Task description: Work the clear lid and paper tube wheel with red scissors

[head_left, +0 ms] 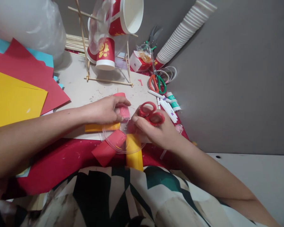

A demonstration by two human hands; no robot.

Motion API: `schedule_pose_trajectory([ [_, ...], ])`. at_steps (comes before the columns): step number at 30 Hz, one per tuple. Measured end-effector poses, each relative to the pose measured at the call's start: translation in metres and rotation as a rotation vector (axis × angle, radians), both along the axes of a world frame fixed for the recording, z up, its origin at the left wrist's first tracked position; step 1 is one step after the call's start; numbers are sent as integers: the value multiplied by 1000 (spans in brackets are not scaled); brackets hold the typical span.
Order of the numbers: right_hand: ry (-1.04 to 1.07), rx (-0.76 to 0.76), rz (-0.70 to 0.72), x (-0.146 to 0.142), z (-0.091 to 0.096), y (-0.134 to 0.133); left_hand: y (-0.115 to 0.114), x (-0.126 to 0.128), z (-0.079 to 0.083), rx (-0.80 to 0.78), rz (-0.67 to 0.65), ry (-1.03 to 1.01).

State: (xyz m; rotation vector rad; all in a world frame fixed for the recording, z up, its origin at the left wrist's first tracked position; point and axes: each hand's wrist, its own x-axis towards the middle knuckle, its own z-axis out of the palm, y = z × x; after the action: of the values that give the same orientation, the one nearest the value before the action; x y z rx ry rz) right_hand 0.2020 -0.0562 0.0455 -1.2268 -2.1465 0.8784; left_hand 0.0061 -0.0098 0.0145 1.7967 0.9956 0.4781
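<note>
My right hand grips a pair of scissors with red handles; the blades are hidden. My left hand pinches the far side of a clear round plastic lid, thumb toward me. Paper strips fan out around the lid: a red strip and a yellow strip on the near side, an orange strip at the left. Under the fingers of my left hand a pink-red strip shows partly.
Red, yellow and blue paper sheets lie at the left. Behind stands a stick frame with red paper cups. Stacked cups lean on the grey wall; orange-green scissors and white pens lie right.
</note>
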Motion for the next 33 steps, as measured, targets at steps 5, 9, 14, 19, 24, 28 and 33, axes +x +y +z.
schedule_pose_trajectory([
  [5,-139,214,480,6,9,3,0,0,3,5,-3,66],
  [9,-80,-63,243,0,8,15,-1,-1,5,38,-23,54],
  [14,88,-487,-12,1,-3,28,-2,-1,6,27,-38,58],
  [19,-18,-267,316,15,10,33,-4,0,11,19,-48,106],
  [24,-240,-145,675,8,34,34,-5,2,13,32,-37,188],
  [28,-328,-76,783,-1,40,34,-6,1,15,32,-47,218],
  [33,-209,-201,513,3,30,31,-4,-4,26,184,-55,320],
])
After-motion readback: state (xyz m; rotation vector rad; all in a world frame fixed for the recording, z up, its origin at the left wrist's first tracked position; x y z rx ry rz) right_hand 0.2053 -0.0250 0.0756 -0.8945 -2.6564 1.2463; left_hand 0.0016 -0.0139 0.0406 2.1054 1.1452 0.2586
